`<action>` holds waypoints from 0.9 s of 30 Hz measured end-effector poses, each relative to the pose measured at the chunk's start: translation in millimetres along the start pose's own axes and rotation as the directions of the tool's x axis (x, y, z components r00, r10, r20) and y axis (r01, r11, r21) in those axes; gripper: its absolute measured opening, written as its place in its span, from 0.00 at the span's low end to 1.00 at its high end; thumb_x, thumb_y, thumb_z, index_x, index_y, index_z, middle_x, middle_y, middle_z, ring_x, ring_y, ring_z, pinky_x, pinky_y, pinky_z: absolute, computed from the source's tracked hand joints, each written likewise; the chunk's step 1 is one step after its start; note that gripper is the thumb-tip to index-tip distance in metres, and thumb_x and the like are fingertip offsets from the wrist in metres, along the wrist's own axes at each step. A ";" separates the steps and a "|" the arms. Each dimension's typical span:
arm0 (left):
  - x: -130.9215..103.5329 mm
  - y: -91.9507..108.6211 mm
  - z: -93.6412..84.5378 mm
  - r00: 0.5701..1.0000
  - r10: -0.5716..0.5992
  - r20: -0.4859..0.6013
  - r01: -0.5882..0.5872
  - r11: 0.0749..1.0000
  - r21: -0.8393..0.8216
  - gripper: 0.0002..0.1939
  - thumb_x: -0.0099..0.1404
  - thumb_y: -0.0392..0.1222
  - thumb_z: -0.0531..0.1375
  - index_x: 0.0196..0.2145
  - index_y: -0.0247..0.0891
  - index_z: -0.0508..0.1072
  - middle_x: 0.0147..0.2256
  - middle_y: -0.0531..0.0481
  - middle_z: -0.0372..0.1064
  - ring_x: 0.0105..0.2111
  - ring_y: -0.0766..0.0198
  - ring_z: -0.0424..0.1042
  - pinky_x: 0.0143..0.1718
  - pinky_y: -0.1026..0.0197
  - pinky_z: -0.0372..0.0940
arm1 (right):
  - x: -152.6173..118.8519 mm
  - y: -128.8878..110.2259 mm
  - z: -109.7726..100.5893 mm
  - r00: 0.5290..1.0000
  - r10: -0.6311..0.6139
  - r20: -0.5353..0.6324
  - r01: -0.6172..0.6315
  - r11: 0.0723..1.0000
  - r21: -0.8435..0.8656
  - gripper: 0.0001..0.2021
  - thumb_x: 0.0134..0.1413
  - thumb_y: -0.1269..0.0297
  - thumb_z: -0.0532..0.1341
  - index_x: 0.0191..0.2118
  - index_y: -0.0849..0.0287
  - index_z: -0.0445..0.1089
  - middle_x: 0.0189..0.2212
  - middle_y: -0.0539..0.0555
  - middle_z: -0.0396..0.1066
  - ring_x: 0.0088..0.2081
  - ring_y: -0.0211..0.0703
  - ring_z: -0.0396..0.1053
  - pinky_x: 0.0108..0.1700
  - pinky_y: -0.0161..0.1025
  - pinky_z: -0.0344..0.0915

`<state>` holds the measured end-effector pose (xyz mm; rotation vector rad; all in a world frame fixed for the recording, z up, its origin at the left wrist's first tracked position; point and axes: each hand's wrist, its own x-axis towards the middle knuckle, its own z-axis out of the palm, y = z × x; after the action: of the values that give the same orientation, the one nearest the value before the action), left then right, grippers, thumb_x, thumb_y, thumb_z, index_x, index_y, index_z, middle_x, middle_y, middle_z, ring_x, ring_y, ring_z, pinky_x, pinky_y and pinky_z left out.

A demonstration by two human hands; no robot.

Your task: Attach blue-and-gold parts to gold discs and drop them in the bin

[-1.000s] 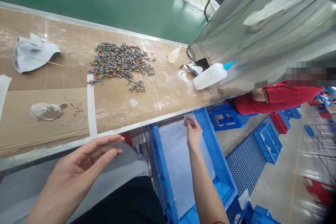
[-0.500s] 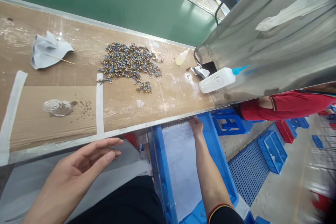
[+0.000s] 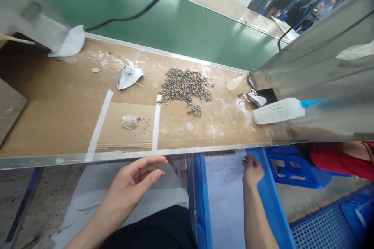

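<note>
My left hand [image 3: 137, 183] hovers in front of the bench edge, fingers loosely curved and apart from the thumb, holding nothing. My right hand [image 3: 253, 170] is over a blue bin [image 3: 201, 198] lined with white paper [image 3: 223, 202]; its fingers are bent, and whether they pinch anything is too small to tell. At the bin's far end lie rows of small dark pieces [image 3: 220, 153], partly under the bench. On the cardboard-covered bench [image 3: 230, 136] rests a pile of small brass-and-blue parts [image 3: 184, 85]. A clear round dish [image 3: 129, 122] sits between two white tape strips.
A white bottle with a blue nozzle [image 3: 279, 111] lies at the bench's right, near a small yellowish bottle [image 3: 235, 83]. A grey cloth with a stick [image 3: 128, 76] is at the left. A metal housing [image 3: 330, 85] borders the right. A person in red [image 3: 341, 163] is beyond a blue stool [image 3: 295, 166].
The view has shifted left, showing more of the bench's left side. My right hand has drawn slightly back from the row of pieces, and its fingers look a little more spread.
</note>
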<state>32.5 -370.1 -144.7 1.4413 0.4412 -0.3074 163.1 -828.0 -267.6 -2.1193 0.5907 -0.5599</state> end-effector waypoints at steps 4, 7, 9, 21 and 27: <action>-3.0 0.4 -10.0 1.000 0.008 -0.016 -0.009 1.000 -0.020 0.19 0.78 0.59 0.66 0.56 0.47 0.88 0.55 0.42 0.87 0.49 0.48 0.87 0.59 0.47 0.80 | -34.8 -70.0 -3.2 0.985 -0.088 -0.150 0.111 0.982 0.155 0.25 0.73 0.38 0.63 0.41 0.58 0.80 0.29 0.51 0.76 0.25 0.42 0.70 0.31 0.41 0.69; -6.3 2.7 -14.1 0.999 0.030 0.011 -0.030 0.999 -0.026 0.20 0.81 0.58 0.62 0.55 0.47 0.88 0.51 0.42 0.88 0.49 0.48 0.87 0.59 0.48 0.80 | -66.7 -154.5 27.4 0.941 -0.244 0.233 0.190 0.954 0.232 0.16 0.71 0.48 0.71 0.47 0.57 0.84 0.36 0.53 0.83 0.35 0.45 0.79 0.43 0.43 0.76; -9.9 5.3 -18.5 0.998 0.057 0.019 -0.057 0.998 -0.016 0.19 0.81 0.59 0.62 0.54 0.48 0.89 0.48 0.44 0.89 0.49 0.48 0.88 0.59 0.49 0.80 | -83.7 -213.8 62.7 0.721 -0.454 0.524 0.307 0.887 0.346 0.10 0.72 0.55 0.71 0.48 0.54 0.85 0.42 0.53 0.85 0.42 0.46 0.82 0.49 0.43 0.77; -84.1 -21.1 -133.1 0.830 0.052 -0.556 -0.001 0.996 0.091 0.25 0.68 0.65 0.72 0.54 0.49 0.88 0.48 0.46 0.90 0.51 0.43 0.89 0.51 0.56 0.84 | -95.0 -344.7 206.5 -0.047 -0.700 0.713 0.869 0.323 0.374 0.14 0.73 0.76 0.63 0.45 0.52 0.86 0.47 0.55 0.84 0.50 0.51 0.76 0.55 0.46 0.72; -139.8 21.0 -233.0 0.429 0.277 -0.860 -0.189 0.958 0.215 0.18 0.73 0.56 0.72 0.53 0.44 0.87 0.42 0.48 0.89 0.44 0.51 0.89 0.54 0.55 0.81 | -74.7 -328.8 214.9 -0.125 -0.660 0.741 0.856 0.306 0.416 0.15 0.73 0.54 0.59 0.48 0.43 0.86 0.46 0.55 0.83 0.42 0.53 0.83 0.41 0.47 0.74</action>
<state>-105.6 -145.1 -77.4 1.6489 1.0749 0.7504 297.5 -478.2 -128.3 -2.3849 -1.4601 0.1020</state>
